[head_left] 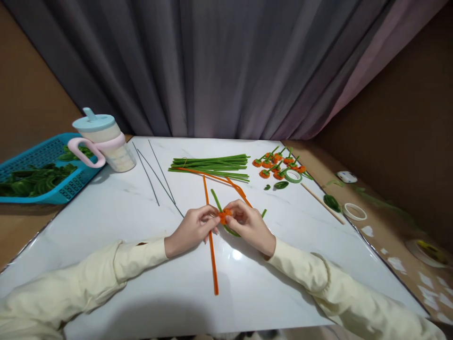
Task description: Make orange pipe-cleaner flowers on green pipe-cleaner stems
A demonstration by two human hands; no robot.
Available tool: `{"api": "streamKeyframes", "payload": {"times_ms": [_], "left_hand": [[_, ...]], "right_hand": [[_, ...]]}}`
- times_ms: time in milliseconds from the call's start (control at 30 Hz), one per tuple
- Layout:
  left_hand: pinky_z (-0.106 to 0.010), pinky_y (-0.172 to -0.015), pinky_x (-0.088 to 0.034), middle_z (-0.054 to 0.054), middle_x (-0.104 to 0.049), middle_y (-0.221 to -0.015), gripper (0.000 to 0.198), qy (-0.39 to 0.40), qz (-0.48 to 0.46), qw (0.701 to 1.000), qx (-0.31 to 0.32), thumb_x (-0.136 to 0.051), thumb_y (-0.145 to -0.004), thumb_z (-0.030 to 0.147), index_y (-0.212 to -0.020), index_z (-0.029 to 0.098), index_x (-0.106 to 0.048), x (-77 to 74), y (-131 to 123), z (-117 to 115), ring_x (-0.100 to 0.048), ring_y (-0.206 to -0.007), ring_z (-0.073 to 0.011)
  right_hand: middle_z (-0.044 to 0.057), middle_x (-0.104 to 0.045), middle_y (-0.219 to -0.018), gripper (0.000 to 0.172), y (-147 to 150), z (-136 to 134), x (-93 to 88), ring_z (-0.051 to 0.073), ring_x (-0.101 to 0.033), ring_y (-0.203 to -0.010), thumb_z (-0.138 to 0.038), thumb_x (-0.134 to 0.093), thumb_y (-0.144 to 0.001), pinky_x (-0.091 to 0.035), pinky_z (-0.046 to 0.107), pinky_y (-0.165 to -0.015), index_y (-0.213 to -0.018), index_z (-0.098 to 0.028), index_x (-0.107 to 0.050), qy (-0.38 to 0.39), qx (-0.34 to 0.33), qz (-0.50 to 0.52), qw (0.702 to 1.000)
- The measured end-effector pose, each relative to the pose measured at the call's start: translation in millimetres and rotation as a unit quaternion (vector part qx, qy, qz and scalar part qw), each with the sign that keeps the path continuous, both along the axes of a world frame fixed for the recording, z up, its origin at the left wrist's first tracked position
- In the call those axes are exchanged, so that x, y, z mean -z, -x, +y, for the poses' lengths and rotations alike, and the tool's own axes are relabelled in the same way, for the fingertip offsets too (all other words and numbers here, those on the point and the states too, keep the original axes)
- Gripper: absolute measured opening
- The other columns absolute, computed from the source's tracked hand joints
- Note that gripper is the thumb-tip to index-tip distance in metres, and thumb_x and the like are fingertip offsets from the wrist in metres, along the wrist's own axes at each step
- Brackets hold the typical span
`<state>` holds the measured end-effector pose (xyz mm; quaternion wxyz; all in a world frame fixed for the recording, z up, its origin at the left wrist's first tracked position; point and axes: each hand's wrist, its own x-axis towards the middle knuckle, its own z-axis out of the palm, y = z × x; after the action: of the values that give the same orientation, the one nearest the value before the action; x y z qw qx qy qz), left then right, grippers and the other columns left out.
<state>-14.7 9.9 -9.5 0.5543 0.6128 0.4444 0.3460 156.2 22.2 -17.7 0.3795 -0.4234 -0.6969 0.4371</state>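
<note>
Between my two hands is a small orange pipe cleaner flower [224, 216], with a green stem sticking up behind it. The fingers of my left hand [194, 227] are closed on its left side. My right hand [250, 225] pinches it from the right. Beneath my left hand runs a long orange pipe cleaner [213, 264] on the white table. A green pipe cleaner [231, 231] curves under my right hand, partly hidden. Beyond my hands lies a bundle of green pipe cleaners [212, 163], with orange ones [237, 185] at its near side.
Several finished orange flowers [278, 163] lie at the back right, near a roll of green tape [293, 176] and a wooden stick [322, 203]. At the left stand a lidded cup [116, 153] and a blue basket [63, 194]. Thin dark wires [155, 177] lie near the cup.
</note>
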Motion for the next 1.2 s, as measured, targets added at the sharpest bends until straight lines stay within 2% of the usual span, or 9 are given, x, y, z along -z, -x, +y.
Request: {"api": "streamKeyframes", "payload": {"times_ms": [167, 300, 433, 633, 933, 1000, 1100, 1200], "left_hand": [[-0.019, -0.039, -0.044, -0.003, -0.062, -0.06, 0.03, -0.002, 0.018, 1.0, -0.017, -0.054, -0.082, 0.04, -0.075, 0.012, -0.056, 2.7, 0.6, 3.0, -0.049, -0.04, -0.0074], [-0.017, -0.039, -0.042, -0.002, -0.062, -0.057, 0.033, -0.02, 0.018, 1.0, 0.002, -0.05, -0.085, 0.042, -0.07, 0.012, -0.054, 5.4, 3.5, 4.9, -0.048, -0.038, -0.0065], [-0.018, -0.041, -0.044, -0.002, -0.063, -0.06, 0.031, -0.036, 0.005, 0.999, 0.021, -0.055, -0.083, 0.041, -0.076, 0.011, -0.059, 6.3, 8.3, 7.0, -0.05, -0.04, -0.0073], [-0.019, -0.046, -0.047, -0.003, -0.064, -0.063, 0.022, -0.123, 0.048, 0.989, 0.065, -0.058, -0.081, 0.032, -0.075, 0.013, -0.065, 3.3, 16.4, 14.6, -0.057, -0.048, -0.0104], [-0.018, -0.04, -0.042, -0.003, -0.061, -0.053, 0.031, 0.017, -0.003, 0.987, 0.161, -0.057, -0.083, 0.037, -0.073, 0.009, -0.065, 2.7, 21.0, 21.2, -0.053, -0.041, -0.0088], [-0.018, -0.041, -0.042, -0.003, -0.061, -0.053, 0.029, 0.019, 0.004, 0.989, 0.15, -0.058, -0.082, 0.036, -0.072, 0.01, -0.065, 2.3, 19.9, 21.0, -0.053, -0.042, -0.009], [-0.019, -0.046, -0.045, -0.003, -0.062, -0.058, 0.024, -0.017, 0.025, 0.994, 0.102, -0.06, -0.08, 0.034, -0.076, 0.011, -0.066, 3.2, 17.6, 19.2, -0.055, -0.048, -0.0099], [-0.021, -0.052, -0.049, -0.004, -0.065, -0.07, 0.02, -0.069, 0.022, 0.996, 0.052, -0.064, -0.076, 0.031, -0.08, 0.012, -0.065, 5.2, 16.0, 16.7, -0.057, -0.053, -0.0105]], "right_hand": [[-0.001, -0.059, -0.069, 0.008, -1.1, -0.7, 1.9, 0.011, -0.055, -0.061, -0.025, -0.055, -0.077, -0.044, 0.022, -0.056, -0.079, -0.018, -0.051, 0.015, -0.001, -0.019, 1.0], [0.001, -0.061, -0.072, 0.011, -1.6, -3.0, -2.9, 0.011, -0.055, -0.063, -0.026, -0.054, -0.079, -0.044, 0.023, -0.058, -0.074, -0.017, -0.051, 0.02, -0.025, -0.03, 0.999], [0.001, -0.062, -0.073, 0.012, -3.7, -2.1, -7.4, 0.011, -0.054, -0.064, -0.026, -0.053, -0.081, -0.043, 0.023, -0.059, -0.075, -0.017, -0.052, 0.005, -0.044, -0.016, 0.999], [0.003, -0.065, -0.082, 0.011, -7.6, 0.9, -6.6, 0.013, -0.059, -0.074, -0.027, -0.052, -0.084, -0.047, 0.025, -0.066, -0.081, -0.016, -0.054, -0.005, -0.104, -0.019, 0.994], [0.005, -0.06, -0.085, 0.012, -9.6, 0.2, -10.1, 0.014, -0.056, -0.078, -0.021, -0.042, -0.088, -0.044, 0.026, -0.069, -0.085, -0.017, -0.052, -0.071, -0.184, -0.082, 0.977], [0.006, -0.058, -0.086, 0.012, -10.1, 1.8, -9.7, 0.014, -0.055, -0.078, -0.021, -0.041, -0.088, -0.044, 0.027, -0.07, -0.085, -0.017, -0.052, -0.086, -0.184, -0.08, 0.976], [0.005, -0.055, -0.086, 0.014, -10.5, 4.4, -8.2, 0.015, -0.054, -0.079, -0.02, -0.041, -0.088, -0.044, 0.028, -0.071, -0.086, -0.016, -0.054, -0.108, -0.168, -0.075, 0.977], [0.004, -0.053, -0.087, 0.014, -10.3, 5.4, -5.2, 0.014, -0.055, -0.078, -0.021, -0.043, -0.087, -0.045, 0.028, -0.07, -0.093, -0.017, -0.055, -0.061, -0.165, -0.043, 0.983]]}}
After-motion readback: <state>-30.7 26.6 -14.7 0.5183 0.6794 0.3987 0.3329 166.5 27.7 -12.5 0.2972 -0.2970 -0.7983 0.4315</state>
